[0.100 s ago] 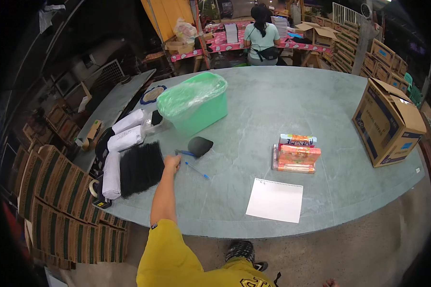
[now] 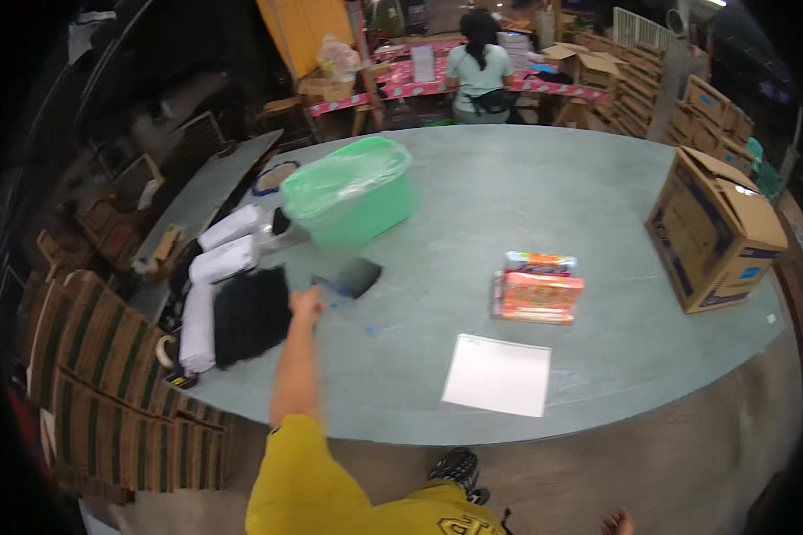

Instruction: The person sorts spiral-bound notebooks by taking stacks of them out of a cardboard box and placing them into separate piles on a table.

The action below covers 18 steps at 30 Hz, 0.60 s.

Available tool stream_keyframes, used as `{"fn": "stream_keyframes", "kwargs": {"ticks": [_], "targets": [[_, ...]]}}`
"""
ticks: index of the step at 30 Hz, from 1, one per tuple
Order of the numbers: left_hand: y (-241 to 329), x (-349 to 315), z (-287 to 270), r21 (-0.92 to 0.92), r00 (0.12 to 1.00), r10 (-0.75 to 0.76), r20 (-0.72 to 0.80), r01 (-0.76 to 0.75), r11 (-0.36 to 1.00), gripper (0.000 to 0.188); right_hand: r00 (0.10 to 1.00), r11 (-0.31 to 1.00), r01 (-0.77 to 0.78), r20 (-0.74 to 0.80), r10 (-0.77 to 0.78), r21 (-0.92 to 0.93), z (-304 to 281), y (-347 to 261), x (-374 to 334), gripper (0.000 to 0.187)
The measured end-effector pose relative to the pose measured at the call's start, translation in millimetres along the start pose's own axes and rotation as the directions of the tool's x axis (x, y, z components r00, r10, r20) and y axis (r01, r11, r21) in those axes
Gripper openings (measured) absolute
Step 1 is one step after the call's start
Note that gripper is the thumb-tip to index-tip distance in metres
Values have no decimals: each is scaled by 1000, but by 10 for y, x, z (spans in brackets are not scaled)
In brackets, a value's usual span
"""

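Observation:
My left hand (image 2: 306, 302) reaches forward over the left part of the table, its fingers closed and blurred. At its fingertips lies the end of a slim blue thing (image 2: 332, 286), which runs toward a dark rounded object (image 2: 360, 277); whether my fingers grip it is unclear. A blue pen (image 2: 369, 331) lies just to the right, smeared by motion. Left of the hand is a wide bundle of black bristle-like strands (image 2: 252, 316). My right hand (image 2: 617, 523) hangs low at the bottom edge, off the table, fingers slightly apart and holding nothing visible.
A green plastic-covered bin (image 2: 357, 209) stands behind the left hand. White wrapped rolls (image 2: 223, 259) line the table's left side. Stacked packets (image 2: 539, 294) and a white spiral pad (image 2: 497, 374) lie right of centre, a carton (image 2: 714, 232) farther right. A person (image 2: 480, 76) sits beyond the table.
The whole view has shifted slightly leftward and blurred. My left hand stays by the blue thing; more of my right hand shows at the bottom edge.

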<state>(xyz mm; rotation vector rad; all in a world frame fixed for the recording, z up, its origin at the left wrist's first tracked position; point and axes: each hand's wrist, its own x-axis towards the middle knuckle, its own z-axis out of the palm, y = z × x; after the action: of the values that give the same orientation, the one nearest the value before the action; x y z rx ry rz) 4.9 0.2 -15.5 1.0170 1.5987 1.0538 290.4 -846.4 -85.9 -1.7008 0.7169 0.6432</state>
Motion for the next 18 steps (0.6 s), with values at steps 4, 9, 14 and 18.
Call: {"fn": "stream_keyframes", "kwargs": {"ticks": [4, 9, 14, 18], "targets": [[-64, 105, 45, -111, 973, 215, 82, -206, 972, 17, 982, 997, 35, -184, -48, -71, 564, -929, -193, 42], [516, -109, 375, -11, 829, 547, 121, -550, 835, 25, 827, 776, 544, 51, -559, -318, 855, -1703, 274, 31], [1727, -2656, 1541, -246, 437, 567, 698, -597, 763, 28, 584, 561, 810, 338, -738, -173, 1689, -2535, -97, 29], [1355, -3912, 2690, -229, -183, 159, 970, -905, 358, 31, 427, 393, 900, 555, -714, -187, 2023, -3058, -307, 28]]}}
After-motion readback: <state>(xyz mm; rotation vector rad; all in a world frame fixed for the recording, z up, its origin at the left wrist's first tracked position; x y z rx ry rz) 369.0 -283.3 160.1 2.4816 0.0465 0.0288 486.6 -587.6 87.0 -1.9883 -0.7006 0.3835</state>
